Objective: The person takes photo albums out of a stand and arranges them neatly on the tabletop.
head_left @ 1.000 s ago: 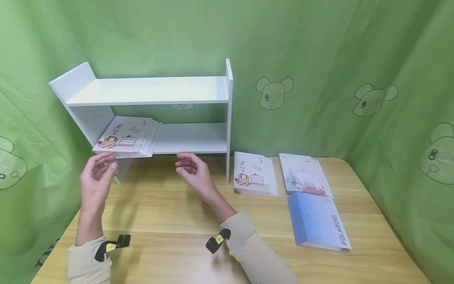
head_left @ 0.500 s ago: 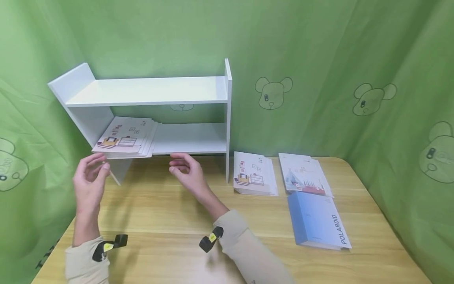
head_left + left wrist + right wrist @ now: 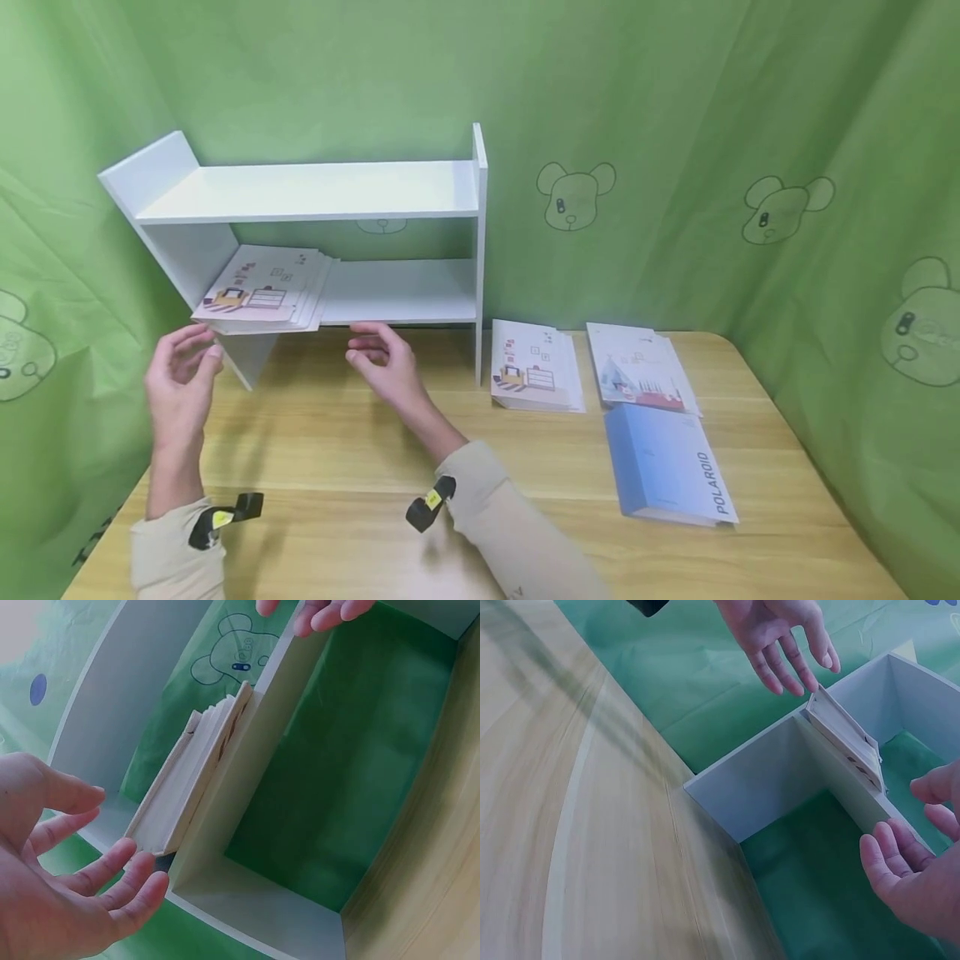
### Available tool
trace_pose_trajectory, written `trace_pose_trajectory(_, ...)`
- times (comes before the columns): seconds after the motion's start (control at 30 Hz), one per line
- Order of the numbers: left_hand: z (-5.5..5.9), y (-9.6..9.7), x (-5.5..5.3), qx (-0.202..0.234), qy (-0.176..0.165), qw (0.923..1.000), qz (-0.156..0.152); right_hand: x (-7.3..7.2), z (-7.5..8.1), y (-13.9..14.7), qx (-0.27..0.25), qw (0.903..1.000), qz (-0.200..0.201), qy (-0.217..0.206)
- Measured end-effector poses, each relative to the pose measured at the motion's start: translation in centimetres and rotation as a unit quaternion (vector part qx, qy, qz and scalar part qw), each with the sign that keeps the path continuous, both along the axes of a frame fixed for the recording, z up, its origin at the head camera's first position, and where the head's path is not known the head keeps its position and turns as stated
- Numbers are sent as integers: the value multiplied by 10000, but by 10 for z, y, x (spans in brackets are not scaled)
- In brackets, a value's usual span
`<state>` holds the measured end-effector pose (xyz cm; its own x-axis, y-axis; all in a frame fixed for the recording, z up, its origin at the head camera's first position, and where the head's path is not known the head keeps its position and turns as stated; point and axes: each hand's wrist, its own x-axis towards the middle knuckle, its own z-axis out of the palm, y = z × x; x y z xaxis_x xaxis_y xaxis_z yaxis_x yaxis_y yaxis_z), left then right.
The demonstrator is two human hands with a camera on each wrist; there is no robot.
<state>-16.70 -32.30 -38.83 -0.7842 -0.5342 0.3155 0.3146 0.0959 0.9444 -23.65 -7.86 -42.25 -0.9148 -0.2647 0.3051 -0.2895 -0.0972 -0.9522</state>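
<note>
A book (image 3: 258,287) with a drawn room on its cover lies flat at the left end of the white shelf unit's (image 3: 405,292) lower board, its front edge jutting slightly past the board. My left hand (image 3: 180,387) hovers by the book's front left corner, fingers loosely bent and holding nothing. In the left wrist view its fingertips (image 3: 142,877) come close to the book; whether they touch is unclear. My right hand (image 3: 386,362) hangs in front of the lower board, right of the book, fingers relaxed around nothing.
Right of the unit, a similar book (image 3: 536,367) lies on the wooden table (image 3: 337,467). Farther right are a book with a tent drawing (image 3: 637,367) and a blue book lettered POLAROID (image 3: 671,467). A green curtain (image 3: 660,100) hangs behind.
Both hands have drifted a little to the left. The book on the shelf has kept its place, and the books on the table have not moved.
</note>
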Motion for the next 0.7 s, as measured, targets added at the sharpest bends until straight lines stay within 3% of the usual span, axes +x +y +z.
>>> trace_pose_trajectory(0.3,-4,-6,-2,305,28,9994,-142,3,2,-10,-63,9999,91,-85)
trace_pose_trajectory(0.7,-6,-10,-6,298,-251,9991,-173,4,8,-16,-129,9993,91,-339)
